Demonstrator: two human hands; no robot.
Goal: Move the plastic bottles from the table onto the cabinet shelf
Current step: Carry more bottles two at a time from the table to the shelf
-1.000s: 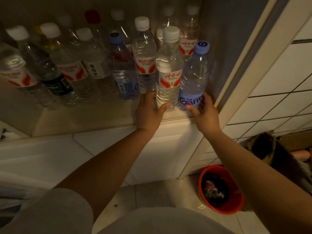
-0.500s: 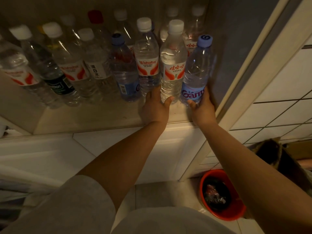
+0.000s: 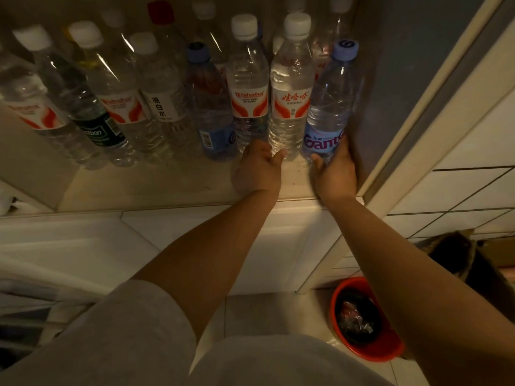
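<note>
The cabinet shelf (image 3: 133, 188) spans the upper half of the frame, and most of its depth is already filled with upright plastic bottles, rows running from the upper left to the side wall at upper right. Just right of centre, at the front of that crowd, stand the two bottles being placed: a white-capped bottle (image 3: 289, 107) with a red and white label, and to its right a blue-capped bottle (image 3: 328, 115) with a blue label, almost against the cabinet's side wall (image 3: 412, 79). The left hand (image 3: 257, 169) curls round the base of the white-capped bottle, thumb on its right side; the right hand (image 3: 335, 171) cups the foot of the blue-capped one, fingers between it and the wall. Both bottles appear to be down on the shelf, though their bases are hidden by the hands. To finish well, I would judge it best to slide each one gently back until it meets its neighbours, keeping the push low so neither tips, then loosen the fingers straight backward without dragging the labels. Empty or light bottles topple easily, so a knock could fell the row. At lower right, a red basin (image 3: 365, 355) sits on the floor.
</note>
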